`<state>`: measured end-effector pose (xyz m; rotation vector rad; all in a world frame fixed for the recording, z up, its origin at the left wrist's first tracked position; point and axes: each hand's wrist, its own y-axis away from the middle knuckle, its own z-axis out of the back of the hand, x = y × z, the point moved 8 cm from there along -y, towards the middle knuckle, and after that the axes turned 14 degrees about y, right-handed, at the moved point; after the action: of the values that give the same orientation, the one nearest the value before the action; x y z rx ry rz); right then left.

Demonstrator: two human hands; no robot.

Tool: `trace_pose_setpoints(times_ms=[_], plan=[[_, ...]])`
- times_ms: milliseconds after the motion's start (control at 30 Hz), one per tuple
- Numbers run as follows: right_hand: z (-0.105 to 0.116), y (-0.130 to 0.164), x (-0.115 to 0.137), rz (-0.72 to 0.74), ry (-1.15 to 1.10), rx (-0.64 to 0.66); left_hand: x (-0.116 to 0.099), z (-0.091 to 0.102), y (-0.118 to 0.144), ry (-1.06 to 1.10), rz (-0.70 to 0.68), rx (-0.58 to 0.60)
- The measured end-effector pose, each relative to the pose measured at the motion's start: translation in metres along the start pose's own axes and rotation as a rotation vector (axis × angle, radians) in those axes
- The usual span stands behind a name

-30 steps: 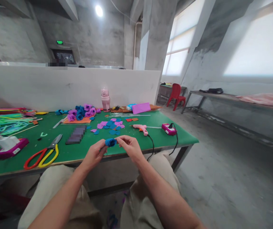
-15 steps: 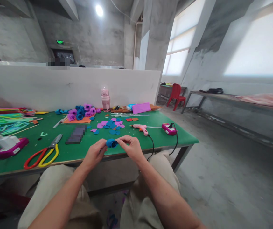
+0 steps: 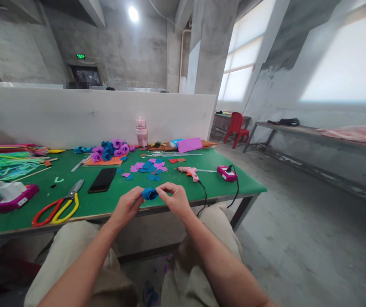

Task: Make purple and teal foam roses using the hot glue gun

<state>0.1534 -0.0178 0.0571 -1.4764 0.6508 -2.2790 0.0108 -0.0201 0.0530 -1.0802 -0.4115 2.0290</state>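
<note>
Between my two hands, over the table's front edge, is a blue paper flower [image 3: 149, 194] with curled petals. My left hand [image 3: 129, 202] is closed on it from the left, thumb and fingers pinched together. From the right, my right hand [image 3: 174, 197] pinches the flower's edge between thumb and fingertips. Behind the hands lie loose blue petals [image 3: 151, 177] and purple petals [image 3: 135, 167]. A pink glue gun [image 3: 189, 172] rests to the right of them. Finished-looking purple and blue flowers [image 3: 108, 150] are heaped farther back on an orange sheet [image 3: 115, 160].
Red-and-yellow-handled scissors [image 3: 62, 204] and a phone [image 3: 102, 180] lie on the green table [image 3: 170, 201] at left. Pipe cleaners [image 3: 4, 165] pile up at the far left. A pink bottle [image 3: 141, 134] stands before the white partition [image 3: 106, 113]. A power strip [image 3: 227, 173] sits at right.
Both hands stay in nearly the same place, with the blue flower still between them. I see only a very slight shift of the fingers.
</note>
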Motion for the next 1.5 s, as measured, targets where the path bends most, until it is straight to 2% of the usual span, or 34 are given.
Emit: trace_pose_setpoints(times_ms=[167, 433, 633, 900, 1267, 1433, 1500], plan=[[-0.009, 0.001, -0.013, -0.147, -0.153, 0.044, 0.000, -0.001, 0.000, -0.002, -0.004, -0.003], [-0.002, 0.002, -0.007, -0.082, 0.017, -0.027, 0.001, 0.000, 0.000, -0.014, 0.002, -0.032], [-0.012, 0.004, -0.019, -0.257, -0.204, 0.044, 0.001, 0.001, 0.000, 0.003, 0.026, -0.058], [-0.002, 0.004, -0.002, -0.078, 0.002, -0.025, 0.007, 0.003, 0.001, 0.028, 0.073, -0.079], [-0.001, 0.004, 0.003, -0.029, 0.003, -0.025, 0.002, -0.002, 0.000, 0.057, 0.035, -0.025], [-0.016, 0.004, -0.009, -0.201, -0.223, 0.104, 0.002, -0.006, 0.001, 0.082, 0.037, 0.022], [-0.018, 0.004, -0.012, -0.243, -0.263, 0.113, 0.002, -0.006, 0.001, 0.080, 0.039, 0.019]])
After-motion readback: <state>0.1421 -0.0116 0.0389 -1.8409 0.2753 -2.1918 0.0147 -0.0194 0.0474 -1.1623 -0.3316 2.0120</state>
